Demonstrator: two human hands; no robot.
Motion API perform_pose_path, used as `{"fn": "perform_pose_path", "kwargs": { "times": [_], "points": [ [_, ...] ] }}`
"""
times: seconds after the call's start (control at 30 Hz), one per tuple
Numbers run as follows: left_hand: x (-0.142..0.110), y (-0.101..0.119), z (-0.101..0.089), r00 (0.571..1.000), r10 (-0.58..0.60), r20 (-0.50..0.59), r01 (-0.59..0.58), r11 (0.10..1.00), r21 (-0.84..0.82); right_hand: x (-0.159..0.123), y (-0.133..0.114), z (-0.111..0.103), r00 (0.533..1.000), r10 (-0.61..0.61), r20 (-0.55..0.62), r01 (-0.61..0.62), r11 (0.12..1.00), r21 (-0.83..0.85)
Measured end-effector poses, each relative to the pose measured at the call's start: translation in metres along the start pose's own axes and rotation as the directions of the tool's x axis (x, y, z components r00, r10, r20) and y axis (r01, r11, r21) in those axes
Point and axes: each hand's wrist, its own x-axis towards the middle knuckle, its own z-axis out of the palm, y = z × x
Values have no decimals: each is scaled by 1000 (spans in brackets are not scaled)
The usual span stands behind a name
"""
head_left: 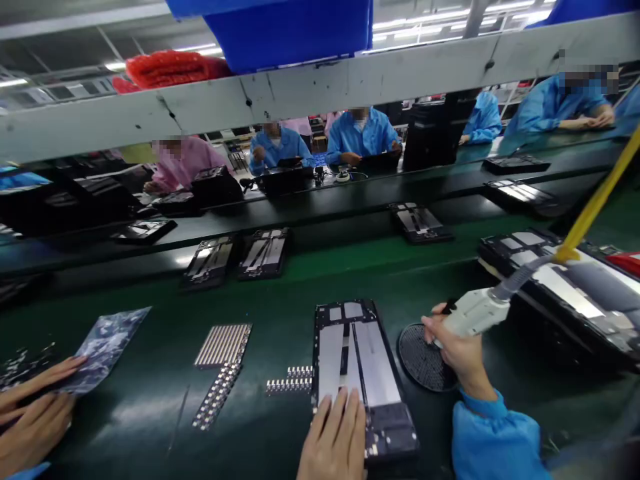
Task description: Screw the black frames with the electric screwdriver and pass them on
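Note:
My left hand (336,437) lies flat with fingers stretched out over the lower part of an opened tablet (373,360), which shows silver battery panels in a black frame. Wrapped in my right hand (463,350) is a white electric screwdriver (475,312), its grey cable running up to a yellow cord (600,193). The screwdriver's front end is mostly behind my fingers, above a round black dish (420,370) with a fine-grained or perforated surface. To the left of the tablet sit small rows of metal parts (290,385).
A block of strips (223,345) and more small parts (217,400) lie left. At the left edge, a co-worker's hands (43,420) hold a patterned plastic bag (110,343). Tablets are stacked right (565,280); others (264,253) lie farther back. A shelf beam (310,87) crosses overhead.

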Motion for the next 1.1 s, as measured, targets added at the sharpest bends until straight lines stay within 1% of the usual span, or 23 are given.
{"fn": "perform_pose_path", "kwargs": {
  "times": [0.07,0.1,0.2,0.23,0.27,0.3,0.37,0.4,0.43,0.47,0.53,0.6,0.77,0.83,0.9,1.03,1.1],
  "points": [
    [-12,7,10,1000,-28,12,29,998,-51,2,1,4,1000,-17,1,17,1000,-8],
    [-15,8,13,1000,-9,18,11,997,-81,3,0,5,1000,-23,2,23,1000,-13],
    [-19,-1,17,998,64,9,-60,969,-241,6,-4,6,1000,-27,1,27,999,-46],
    [-19,-5,18,999,54,-5,-53,949,-309,7,-5,6,1000,-27,-1,27,998,-61],
    [-18,-8,19,1000,1,-22,-9,928,-372,7,-6,5,1000,-30,-2,30,997,-76],
    [-17,-11,21,996,-87,-32,65,904,-423,8,-6,4,999,-37,-1,37,995,-89],
    [-14,-12,25,966,-258,-21,215,846,-489,8,-6,2,999,-48,-4,47,993,-105],
    [-13,-11,27,951,-311,-6,265,819,-508,8,-5,1,999,-45,-10,44,994,-105],
    [-12,-9,28,942,-335,11,291,801,-522,8,-5,1,999,-36,-17,34,994,-100],
    [-11,-8,29,946,-324,23,286,795,-535,8,-4,1,999,-22,-26,19,996,-92],
    [-9,-6,29,962,-272,27,241,797,-554,9,-2,1,999,4,-35,-6,997,-82],
    [-8,-6,27,964,-265,22,230,789,-570,9,-1,2,1000,7,-31,-10,996,-93],
    [-5,-7,22,932,-362,-3,276,718,-639,9,-2,3,999,-17,-27,14,993,-119],
    [-3,-9,18,909,-417,-5,311,685,-659,9,-3,3,1000,-26,-18,23,992,-127],
    [-2,-13,12,876,-482,31,385,658,-647,9,-5,4,999,-30,-15,28,990,-137],
    [0,-28,-2,820,-559,123,525,650,-549,9,-7,3,999,-36,-12,33,987,-159],
    [-1,-38,-8,787,-602,139,579,640,-505,9,-8,3,999,-42,-6,40,986,-164]
  ]
}}
